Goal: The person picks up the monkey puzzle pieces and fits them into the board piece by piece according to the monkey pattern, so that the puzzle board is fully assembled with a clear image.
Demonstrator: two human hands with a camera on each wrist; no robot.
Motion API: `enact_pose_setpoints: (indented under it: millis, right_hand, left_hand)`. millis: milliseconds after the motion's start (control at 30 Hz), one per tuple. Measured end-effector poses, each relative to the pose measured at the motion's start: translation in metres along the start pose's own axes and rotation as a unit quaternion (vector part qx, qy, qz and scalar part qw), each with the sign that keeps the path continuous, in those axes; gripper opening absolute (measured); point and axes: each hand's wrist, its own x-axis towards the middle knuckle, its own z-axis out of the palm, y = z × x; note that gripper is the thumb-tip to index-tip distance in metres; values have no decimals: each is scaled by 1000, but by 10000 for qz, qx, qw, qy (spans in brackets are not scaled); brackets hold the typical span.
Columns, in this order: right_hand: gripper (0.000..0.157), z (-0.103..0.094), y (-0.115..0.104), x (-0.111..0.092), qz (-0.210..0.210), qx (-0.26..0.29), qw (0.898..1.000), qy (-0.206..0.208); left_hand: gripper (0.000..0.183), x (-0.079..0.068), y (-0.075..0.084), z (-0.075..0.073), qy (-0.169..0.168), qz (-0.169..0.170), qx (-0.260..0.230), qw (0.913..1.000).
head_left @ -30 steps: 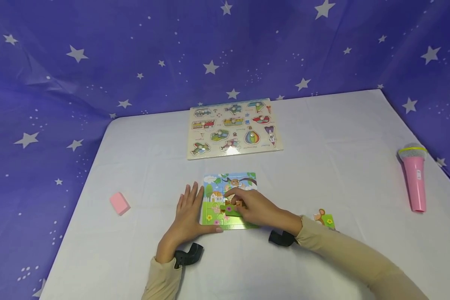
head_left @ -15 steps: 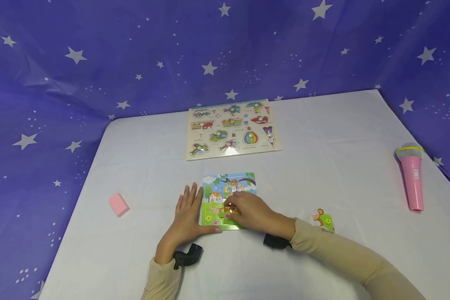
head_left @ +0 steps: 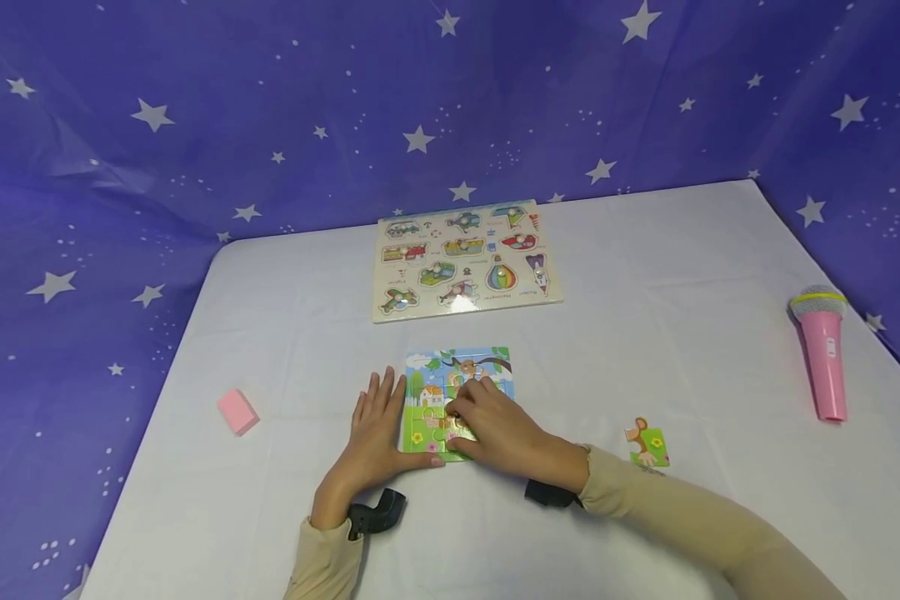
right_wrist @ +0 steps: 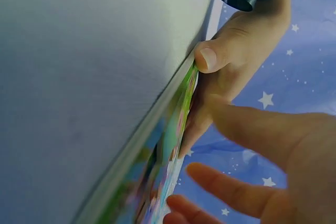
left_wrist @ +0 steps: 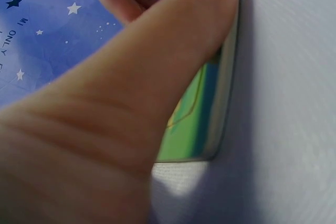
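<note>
A small jigsaw puzzle (head_left: 429,398) with a house, a tree and an animal lies flat on the white table. My left hand (head_left: 373,440) rests beside it with fingers straight along its left edge, the thumb at its front edge. In the left wrist view that thumb (left_wrist: 173,35) hides much of the board. Over the puzzle's right half my right hand (head_left: 504,427) has bent fingers, tips low over the pieces. The right wrist view shows its thumb (right_wrist: 247,121) and fingers apart, no piece visible between them. The hand covers the puzzle's lower right part.
A loose puzzle piece (head_left: 651,443) lies right of the puzzle, near my right sleeve. Behind stands no wall but a starry purple cloth (head_left: 330,100). A larger peg puzzle (head_left: 468,262) lies farther back, a pink block (head_left: 237,412) left, a pink toy microphone (head_left: 822,358) far right.
The green piece that showed between my right thumb and fingers is out of sight there. My right hand shifted slightly left and lower over the puzzle. My left hand stayed still.
</note>
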Motion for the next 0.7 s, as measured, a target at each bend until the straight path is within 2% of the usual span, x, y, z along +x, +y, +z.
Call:
enact_pose_setpoints:
  millis: [100,167,367,500,700]
  right_hand:
    - [40,-3,-1,-7,-106,-38,9999,-39]
    - [44,-5,-2,-14,-213,-43,9995,-214]
    - [63,-7,-6,-38,-549,-120,9922,-1116]
    - [71,-6,-7,-48,-586,-200,9855,-1578]
    - [74,-5,-8,-50,-659,-277,9829,-1697]
  left_hand:
    - [121,-1,1,0,6,3,-35,10000]
    - [120,0,1,0,22,11,-43,10000]
    - [120,0,3,0,41,-4,-21,10000]
    - [120,0,4,0,36,-32,-21,10000]
    - [120,0,2,1,75,-38,35,10000]
